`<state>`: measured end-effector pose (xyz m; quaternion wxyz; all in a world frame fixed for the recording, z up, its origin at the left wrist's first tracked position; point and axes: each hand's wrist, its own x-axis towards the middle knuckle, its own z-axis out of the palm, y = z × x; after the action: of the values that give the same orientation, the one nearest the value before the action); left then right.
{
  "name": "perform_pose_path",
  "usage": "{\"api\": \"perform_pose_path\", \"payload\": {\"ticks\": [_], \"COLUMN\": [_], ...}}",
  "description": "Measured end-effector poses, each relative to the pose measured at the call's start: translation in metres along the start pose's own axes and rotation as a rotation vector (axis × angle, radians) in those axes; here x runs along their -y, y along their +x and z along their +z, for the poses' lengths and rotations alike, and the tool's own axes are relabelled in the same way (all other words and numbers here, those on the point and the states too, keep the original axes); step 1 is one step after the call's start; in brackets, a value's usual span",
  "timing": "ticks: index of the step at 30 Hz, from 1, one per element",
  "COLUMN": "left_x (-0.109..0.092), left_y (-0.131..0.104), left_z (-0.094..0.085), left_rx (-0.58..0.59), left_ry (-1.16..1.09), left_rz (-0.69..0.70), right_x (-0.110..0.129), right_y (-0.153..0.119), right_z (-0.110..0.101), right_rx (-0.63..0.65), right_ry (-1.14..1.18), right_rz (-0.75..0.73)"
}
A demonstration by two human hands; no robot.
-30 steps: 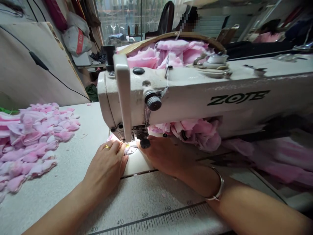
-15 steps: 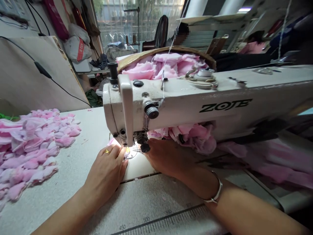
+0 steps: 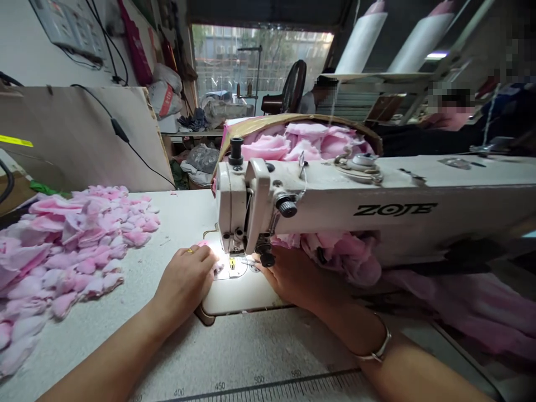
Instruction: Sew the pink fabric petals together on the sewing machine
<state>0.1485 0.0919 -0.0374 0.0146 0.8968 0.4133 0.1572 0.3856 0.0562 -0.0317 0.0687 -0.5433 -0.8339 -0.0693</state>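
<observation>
A white sewing machine (image 3: pixel 318 206) stands over the lit needle plate (image 3: pixel 238 271). My left hand (image 3: pixel 186 282), with a yellow ring, rests left of the plate. Its fingers are closed on a small pink fabric piece (image 3: pixel 218 268) that is mostly hidden. My right hand (image 3: pixel 293 276) reaches under the machine head from the right, fingers drawn together towards the plate. A black knob (image 3: pixel 267 257) covers part of it, and I cannot make out what its fingertips hold. Behind that hand, ruffled pink fabric (image 3: pixel 347 257) is bunched beneath the machine arm.
Puffy pink fabric (image 3: pixel 87 240) lies in a heap on the left of the table. A sack (image 3: pixel 301 120) of pink pieces stands behind the machine. Thread cones (image 3: pixel 362 39) are up at the right. More pink cloth (image 3: pixel 473 307) trails at the right. People sit in the background.
The camera has tipped up and turned left, so the machine appears lower and further right. My left hand has drawn a little left from the needle; my right hand stays beside the plate.
</observation>
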Motion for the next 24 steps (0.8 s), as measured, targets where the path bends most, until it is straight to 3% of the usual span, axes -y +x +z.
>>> {"api": "perform_pose_path", "payload": {"ticks": [5, 7, 15, 24], "left_x": [0.024, 0.031, 0.043, 0.051], "left_y": [0.003, 0.005, 0.004, 0.004], "left_z": [-0.012, -0.017, -0.018, -0.011], "left_rx": [-0.184, -0.24, -0.323, -0.367], "left_ry": [-0.983, -1.213, -1.499, -1.563], "left_rz": [-0.485, -0.622, -0.767, -0.805], "right_x": [0.001, 0.001, -0.001, 0.003], "right_y": [-0.001, -0.001, 0.0, -0.001], "right_z": [-0.004, -0.003, -0.003, -0.015], "right_rx": [0.005, -0.002, -0.054, -0.05], "right_ry": [-0.002, -0.007, 0.03, 0.024], "right_rz": [0.018, 0.025, 0.017, 0.04]}}
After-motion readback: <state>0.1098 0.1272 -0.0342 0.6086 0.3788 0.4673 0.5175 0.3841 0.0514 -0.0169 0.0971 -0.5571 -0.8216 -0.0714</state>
